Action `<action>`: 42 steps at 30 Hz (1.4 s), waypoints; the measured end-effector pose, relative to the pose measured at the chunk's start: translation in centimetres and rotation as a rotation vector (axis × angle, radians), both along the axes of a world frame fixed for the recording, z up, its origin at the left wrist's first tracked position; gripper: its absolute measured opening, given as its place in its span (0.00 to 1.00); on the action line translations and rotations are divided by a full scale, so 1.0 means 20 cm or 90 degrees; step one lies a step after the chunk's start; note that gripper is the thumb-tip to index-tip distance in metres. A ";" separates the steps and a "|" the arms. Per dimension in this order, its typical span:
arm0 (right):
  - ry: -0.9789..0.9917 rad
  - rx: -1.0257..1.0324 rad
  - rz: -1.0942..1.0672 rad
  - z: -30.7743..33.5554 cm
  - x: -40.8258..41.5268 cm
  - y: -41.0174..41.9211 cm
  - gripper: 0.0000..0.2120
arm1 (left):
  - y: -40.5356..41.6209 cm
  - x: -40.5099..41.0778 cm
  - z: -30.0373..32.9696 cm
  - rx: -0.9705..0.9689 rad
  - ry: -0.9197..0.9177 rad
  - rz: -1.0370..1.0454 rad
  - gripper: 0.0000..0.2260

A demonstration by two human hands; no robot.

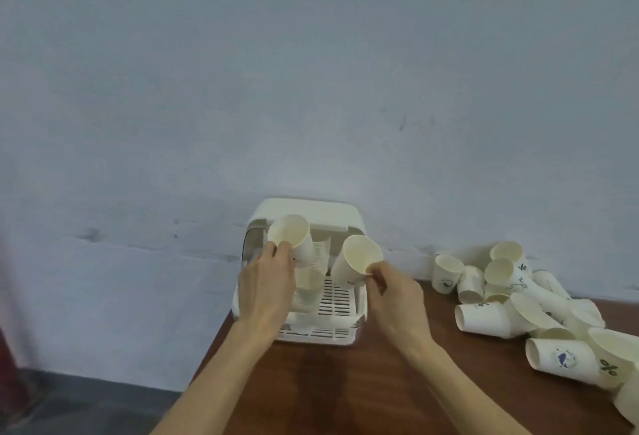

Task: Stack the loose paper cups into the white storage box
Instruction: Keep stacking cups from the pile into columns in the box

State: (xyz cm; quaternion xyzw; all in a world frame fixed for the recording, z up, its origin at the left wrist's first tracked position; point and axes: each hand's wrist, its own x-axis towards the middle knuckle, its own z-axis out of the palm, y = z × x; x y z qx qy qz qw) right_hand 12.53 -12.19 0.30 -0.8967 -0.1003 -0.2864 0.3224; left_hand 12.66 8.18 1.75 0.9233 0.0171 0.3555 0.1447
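Note:
The white storage box stands at the table's far left corner against the wall, its lid lifted and its slotted tray showing. My left hand holds a paper cup by the rim, mouth tilted toward me, over the box's left side. My right hand pinches a second paper cup by its rim above the tray's right side. Inside the box, nested cups lean at the back and another cup sits beside my left hand.
A heap of several loose paper cups, some printed, lies on the brown table to the right of the box, reaching the right edge. A grey-blue wall runs right behind. The table's left edge drops to a dark floor.

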 end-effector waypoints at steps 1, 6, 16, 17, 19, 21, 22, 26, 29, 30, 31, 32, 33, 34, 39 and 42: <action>-0.004 -0.014 0.007 0.01 0.02 0.05 0.03 | 0.04 0.00 0.00 0.004 0.004 0.012 0.01; 0.004 -0.061 0.025 0.02 0.10 0.23 0.05 | 0.14 -0.01 -0.03 0.057 0.142 0.064 0.05; 0.084 -0.165 0.016 -0.02 0.16 0.34 0.11 | 0.20 0.06 -0.19 0.194 0.322 0.048 0.16; 0.087 -0.182 0.016 -0.02 0.16 0.34 0.11 | 0.19 0.06 -0.18 0.190 0.331 0.041 0.17; 0.097 -0.239 0.010 -0.01 0.16 0.35 0.11 | 0.16 0.06 -0.18 0.186 0.326 0.032 0.17; 0.115 -0.284 0.002 -0.02 0.15 0.37 0.10 | 0.13 0.06 -0.16 0.172 0.310 0.031 0.17; 0.127 -0.303 0.001 -0.02 0.15 0.38 0.10 | 0.11 0.06 -0.16 0.161 0.303 0.028 0.16; 0.170 -0.388 0.035 -0.03 0.12 0.39 0.13 | 0.03 0.05 -0.13 0.129 0.261 0.002 0.16; 0.171 -0.384 0.069 -0.04 0.10 0.37 0.20 | -0.05 0.03 -0.08 0.086 0.227 -0.037 0.14; 0.173 -0.358 0.086 -0.05 0.09 0.35 0.24 | -0.08 0.02 -0.07 0.062 0.218 -0.056 0.14; 0.182 -0.321 0.098 -0.06 0.08 0.33 0.28 | -0.11 0.01 -0.06 0.040 0.205 -0.077 0.13; 0.185 -0.283 0.098 -0.07 0.07 0.29 0.31 | -0.14 0.01 -0.05 0.023 0.194 -0.096 0.12; 0.185 -0.251 0.086 -0.08 0.06 0.25 0.32 | -0.18 0.00 -0.04 0.015 0.188 -0.113 0.12; 0.181 -0.224 0.068 -0.08 0.04 0.20 0.32 | -0.22 -0.02 -0.04 0.020 0.186 -0.131 0.12; 0.202 -0.144 -0.048 -0.08 -0.06 -0.16 0.26 | -0.48 -0.06 -0.05 0.053 0.195 -0.213 0.14; 0.221 -0.143 -0.110 -0.10 -0.11 -0.39 0.27 | -0.69 -0.07 -0.08 0.071 0.203 -0.254 0.15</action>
